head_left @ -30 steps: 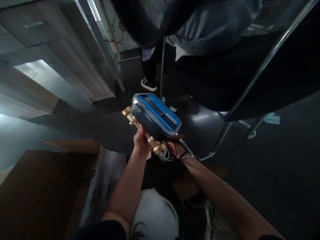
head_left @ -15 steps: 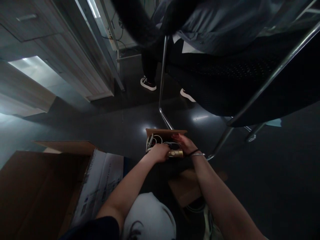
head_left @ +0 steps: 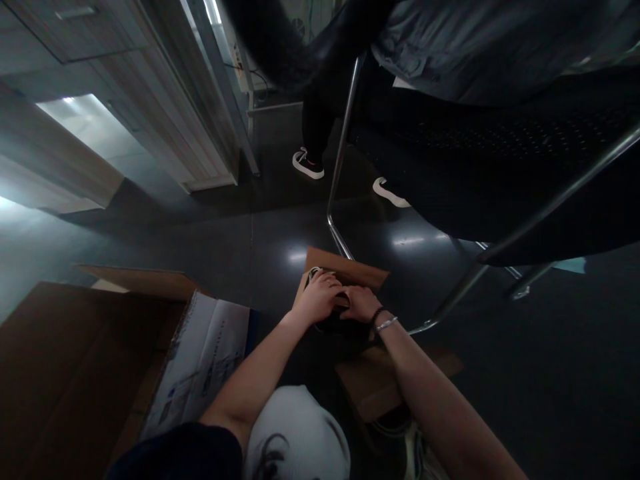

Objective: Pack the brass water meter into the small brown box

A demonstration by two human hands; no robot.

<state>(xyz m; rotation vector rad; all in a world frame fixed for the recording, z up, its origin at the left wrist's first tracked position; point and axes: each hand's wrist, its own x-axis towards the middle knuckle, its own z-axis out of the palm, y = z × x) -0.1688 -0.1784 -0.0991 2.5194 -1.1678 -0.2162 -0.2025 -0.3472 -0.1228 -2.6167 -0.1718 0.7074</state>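
Left hand [head_left: 321, 295] and right hand [head_left: 361, 304]: fingers half-curled, grip indeterminable, at brass-coloured metal piece [head_left: 343, 302] within small, open-flapped, brown cardboard box [head_left: 361, 269].

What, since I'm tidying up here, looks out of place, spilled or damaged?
A pale blue-green scrap near the chair's metal frame at the right looks like stray litter or wrapping. Around the left hand, right hand and small open carton, nothing stands out.

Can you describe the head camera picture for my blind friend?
A person's left hand and right hand are together at a small open cardboard box. A bigger open carton is at left; another person's shoe is on the floor ahead.
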